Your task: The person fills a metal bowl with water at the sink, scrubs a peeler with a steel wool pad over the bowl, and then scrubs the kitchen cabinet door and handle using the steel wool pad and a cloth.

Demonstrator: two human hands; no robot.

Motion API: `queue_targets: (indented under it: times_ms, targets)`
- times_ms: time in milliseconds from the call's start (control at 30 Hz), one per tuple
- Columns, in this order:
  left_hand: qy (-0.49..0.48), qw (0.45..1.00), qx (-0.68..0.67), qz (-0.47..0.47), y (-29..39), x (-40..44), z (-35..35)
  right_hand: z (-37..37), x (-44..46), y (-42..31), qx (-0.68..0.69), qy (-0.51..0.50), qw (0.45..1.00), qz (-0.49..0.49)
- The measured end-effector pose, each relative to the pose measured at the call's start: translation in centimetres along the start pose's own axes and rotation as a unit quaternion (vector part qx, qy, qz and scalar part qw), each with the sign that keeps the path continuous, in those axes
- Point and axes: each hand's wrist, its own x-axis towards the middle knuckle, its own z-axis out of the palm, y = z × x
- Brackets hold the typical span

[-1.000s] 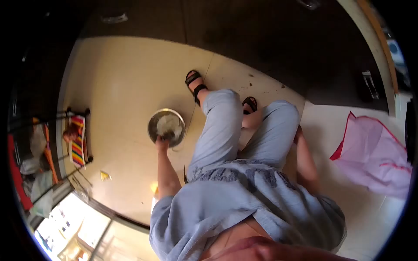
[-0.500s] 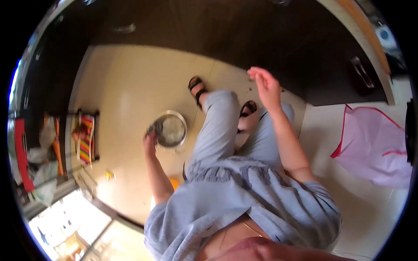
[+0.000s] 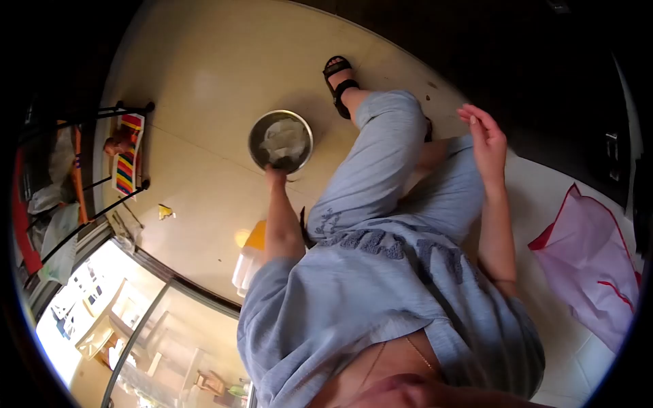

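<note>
A round metal bowl (image 3: 305,159) appears left of my legs, with a pale, translucent mass (image 3: 284,139) inside that I cannot identify. My left hand (image 3: 276,175) is closed at the bowl's near rim, its fingertips hidden against the dark inner side. My right hand (image 3: 487,136) is raised above my right knee, fingers loosely bent and slightly apart, with nothing visible in it. The dark cabinet front is just beyond that hand.
Dark cabinets (image 3: 544,88) line the far and right sides. A black-framed rack (image 3: 102,197) with bags stands left. A pinkish bag with red trim (image 3: 585,258) lies right. An orange-and-white container (image 3: 253,248) is behind my left arm, near a glass door (image 3: 170,340).
My view has turned and shifted, so the bowl sits higher and further right in the picture. My left hand stays at the bowl. My right hand remains raised, now further right and lower in view.
</note>
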Motion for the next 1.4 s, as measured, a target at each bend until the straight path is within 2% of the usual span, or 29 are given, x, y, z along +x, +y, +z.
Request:
queue_targets:
  times_ms: [33, 67, 167, 200, 300, 333, 433, 467, 533, 567, 600, 633, 667, 700, 767, 833, 867, 900, 967, 1033, 1100, 1167, 1233, 1300, 1367, 1400]
  targets:
    - [-0.006, 0.997, -0.059, -0.044, -0.6, -0.8, 0.9, -0.1, 0.2, -0.4, -0.014, -0.004, 1.000, 0.006]
    - [0.068, 0.993, -0.097, 0.006, 2.3, -2.4, -0.6, -0.3, 0.1, -0.7, -0.027, -0.010, 0.999, 0.017]
    - [0.025, 0.999, 0.040, -0.019, 7.0, -3.7, -3.7, -0.1, 1.1, -0.2, 0.003, -0.005, 0.999, 0.045]
    - [-0.045, 0.984, 0.169, -0.029, 7.3, -4.0, -3.8, 0.2, 1.3, 0.3, 0.007, -0.014, 0.999, 0.051]
    - [-0.113, 0.967, 0.228, -0.016, 6.7, -3.0, -3.8, 1.3, 2.1, 1.3, 0.032, -0.041, 0.998, 0.042]
    - [-0.056, 0.985, 0.164, 0.020, 6.5, -2.6, -4.2, 2.0, 2.3, 0.8, 0.043, -0.052, 0.997, 0.033]
    - [-0.227, 0.910, 0.329, 0.114, 6.8, -1.8, -5.9, 3.6, 2.2, 0.3, 0.064, -0.078, 0.994, 0.029]
    - [-0.218, 0.910, 0.333, 0.114, 5.9, -1.2, -6.0, 4.2, 2.4, 0.2, 0.072, -0.090, 0.993, 0.024]
    - [-0.132, 0.975, 0.161, 0.072, 6.1, -0.6, -6.6, 5.5, 2.8, -0.3, 0.092, -0.107, 0.990, 0.014]
    - [-0.180, 0.978, -0.090, -0.064, 5.9, 0.5, -6.1, 6.5, 2.7, -0.9, 0.107, -0.115, 0.988, 0.012]
    - [-0.167, 0.925, -0.327, -0.101, 9.2, -0.5, -7.2, 7.2, 2.6, -1.8, 0.082, -0.139, 0.987, 0.007]
    - [-0.187, 0.845, -0.493, -0.091, 13.1, -1.5, -8.4, 8.0, 2.6, -2.7, 0.057, -0.162, 0.985, 0.002]
    - [-0.203, 0.778, -0.593, -0.051, 17.2, -2.6, -9.4, 9.1, 2.5, -3.1, 0.054, -0.188, 0.981, -0.020]
    - [-0.237, 0.732, -0.637, -0.031, 21.1, -3.2, -10.0, 10.0, 2.4, -3.4, 0.052, -0.217, 0.974, -0.040]
    - [-0.298, 0.632, -0.715, 0.001, 27.6, -5.1, -11.2, 11.5, 2.0, -4.9, 0.010, -0.214, 0.968, -0.134]
    - [-0.356, 0.572, -0.739, 0.001, 33.8, -7.3, -11.2, 12.0, 1.8, -6.5, -0.026, -0.140, 0.963, -0.228]
    - [-0.378, 0.572, -0.728, 0.016, 37.2, -9.5, -11.6, 11.8, 1.9, -7.1, -0.044, -0.101, 0.955, -0.274]
    - [-0.433, 0.536, -0.724, 0.032, 39.5, -10.9, -11.3, 11.1, 2.1, -7.4, -0.038, -0.067, 0.960, -0.269]
    - [-0.462, 0.523, -0.717, 0.012, 43.9, -13.6, -11.1, 9.0, 2.7, -7.8, -0.029, 0.004, 0.965, -0.259]
    - [-0.495, 0.528, -0.687, 0.071, 46.7, -15.9, -10.3, 6.3, 3.5, -6.1, 0.007, 0.021, 0.978, -0.206]
    - [-0.491, 0.570, -0.655, 0.074, 48.6, -17.6, -9.3, 3.2, 3.6, -5.0, 0.058, 0.001, 0.989, -0.136]
    - [-0.455, 0.605, -0.650, 0.073, 49.7, -17.2, -7.5, 0.4, 3.3, -4.4, 0.014, 0.044, 0.991, -0.126]
    - [-0.460, 0.605, -0.648, 0.049, 50.2, -15.6, -6.1, -2.7, 4.5, -4.1, -0.013, 0.142, 0.982, -0.121]
    - [-0.474, 0.615, -0.630, 0.028, 50.3, -13.2, -4.0, -5.8, 7.4, -5.4, -0.110, 0.281, 0.928, -0.220]
    - [-0.495, 0.637, -0.591, 0.005, 50.0, -10.5, -1.1, -7.8, 11.2, -9.0, -0.292, 0.266, 0.856, -0.334]
    - [-0.483, 0.651, -0.586, 0.011, 49.7, -10.0, -0.5, -7.6, 13.5, -10.4, -0.322, 0.269, 0.824, -0.380]
